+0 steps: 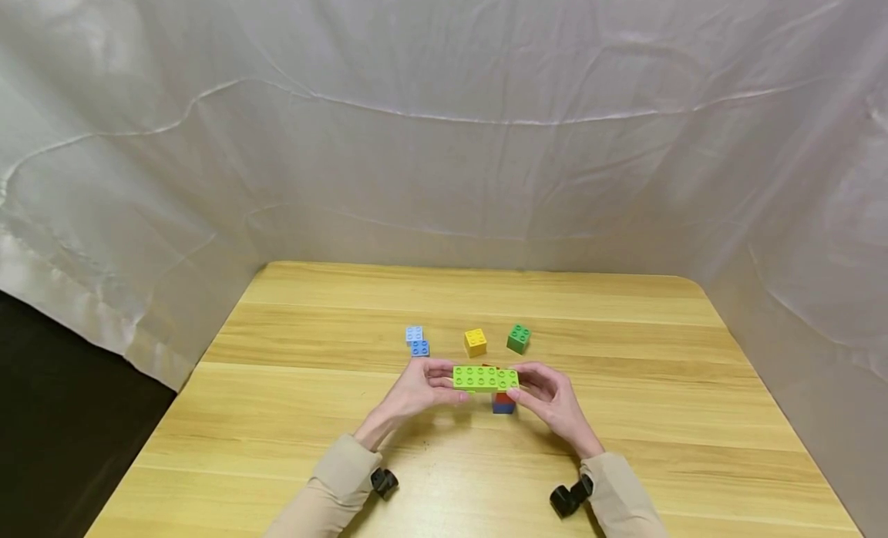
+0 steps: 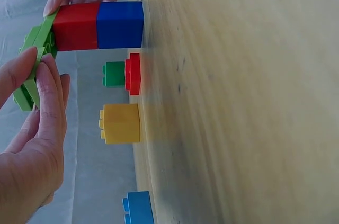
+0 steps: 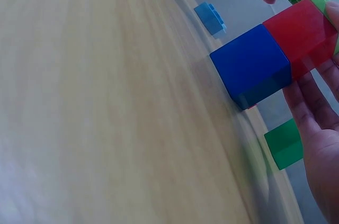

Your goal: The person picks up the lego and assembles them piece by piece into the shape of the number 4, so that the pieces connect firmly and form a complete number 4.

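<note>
Your left hand [image 1: 415,388] pinches the lime-green bricks [image 1: 475,378] where they overhang left of the red-and-blue stack [image 2: 98,26]; your right hand [image 1: 556,407] grips their other end atop the stack, probably to steady that unsupported length. The yellow block [image 1: 475,343] sits beyond the stack.

In the head view, lime-green bricks [image 1: 475,378] partly hide the stacked red brick [image 1: 503,398]; the left wrist view's bottom edge crops a blue brick [image 2: 140,208].
</note>
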Demonstrator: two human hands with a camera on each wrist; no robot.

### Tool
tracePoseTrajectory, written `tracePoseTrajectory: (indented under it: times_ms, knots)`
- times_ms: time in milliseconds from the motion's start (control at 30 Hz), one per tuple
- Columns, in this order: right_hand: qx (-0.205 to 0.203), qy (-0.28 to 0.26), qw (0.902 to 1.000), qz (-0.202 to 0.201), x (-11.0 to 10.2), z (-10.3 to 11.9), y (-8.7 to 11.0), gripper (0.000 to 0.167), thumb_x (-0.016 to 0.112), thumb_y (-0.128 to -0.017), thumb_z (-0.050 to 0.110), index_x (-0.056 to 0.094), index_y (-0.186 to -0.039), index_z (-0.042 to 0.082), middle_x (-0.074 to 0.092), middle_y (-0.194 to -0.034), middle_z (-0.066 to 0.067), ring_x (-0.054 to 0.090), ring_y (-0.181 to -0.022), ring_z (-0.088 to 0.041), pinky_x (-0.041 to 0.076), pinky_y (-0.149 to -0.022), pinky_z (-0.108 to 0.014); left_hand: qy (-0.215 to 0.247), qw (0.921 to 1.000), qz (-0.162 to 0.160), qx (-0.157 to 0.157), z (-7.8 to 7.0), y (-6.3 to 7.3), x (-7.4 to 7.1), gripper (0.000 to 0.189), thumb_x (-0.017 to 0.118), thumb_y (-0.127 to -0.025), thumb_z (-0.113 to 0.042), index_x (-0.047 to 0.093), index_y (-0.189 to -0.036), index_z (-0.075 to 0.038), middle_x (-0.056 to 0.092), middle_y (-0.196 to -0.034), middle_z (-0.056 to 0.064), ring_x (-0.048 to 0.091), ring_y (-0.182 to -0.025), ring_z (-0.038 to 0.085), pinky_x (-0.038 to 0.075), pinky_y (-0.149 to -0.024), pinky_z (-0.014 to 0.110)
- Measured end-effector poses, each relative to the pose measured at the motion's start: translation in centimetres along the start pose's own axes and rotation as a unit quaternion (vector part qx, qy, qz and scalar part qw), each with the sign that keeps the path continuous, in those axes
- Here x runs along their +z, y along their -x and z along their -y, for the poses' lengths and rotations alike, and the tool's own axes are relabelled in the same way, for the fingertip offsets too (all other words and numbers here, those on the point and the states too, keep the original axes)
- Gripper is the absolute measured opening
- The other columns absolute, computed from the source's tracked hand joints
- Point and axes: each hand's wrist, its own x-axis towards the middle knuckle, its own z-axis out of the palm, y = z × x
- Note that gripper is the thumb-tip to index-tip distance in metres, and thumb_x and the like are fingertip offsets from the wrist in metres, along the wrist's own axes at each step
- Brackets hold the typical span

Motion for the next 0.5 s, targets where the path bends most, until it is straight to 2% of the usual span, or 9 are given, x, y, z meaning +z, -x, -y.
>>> tracePoseTrajectory:
  times_ms: [367, 500]
  knots:
    - [0.000, 0.003, 1.0000, 0.000, -0.02, -0.03, -0.03, 0.035, 0.071, -0.090, -0.001, 0.061, -0.123, -0.010, 0.069, -0.115, 0.010, 0.066, -0.107, -0.005, 0.057, -0.095, -0.018, 0.000, 1.0000, 0.002, 0.007, -0.18, 0.05, -0.05, 0.053, 0.076, -0.081, 0.005, 0.057, -0.131, 0.011, 0.070, -0.117, 0.029, 0.073, -0.093, 0.015, 0.063, -0.089, 0.032]
    - [-0.005, 0.002, 1.0000, 0.001, -0.02, -0.09, -0.01, 0.035, 0.070, -0.090, -0.002, 0.060, -0.122, -0.010, 0.069, -0.115, 0.010, 0.067, -0.107, -0.005, 0.057, -0.095, -0.018, 0.002, 1.0000, 0.004, 0.008, -0.17, 0.07, -0.10, 0.052, 0.077, -0.083, 0.001, 0.058, -0.131, 0.009, 0.071, -0.117, 0.027, 0.073, -0.093, 0.015, 0.062, -0.089, 0.031]
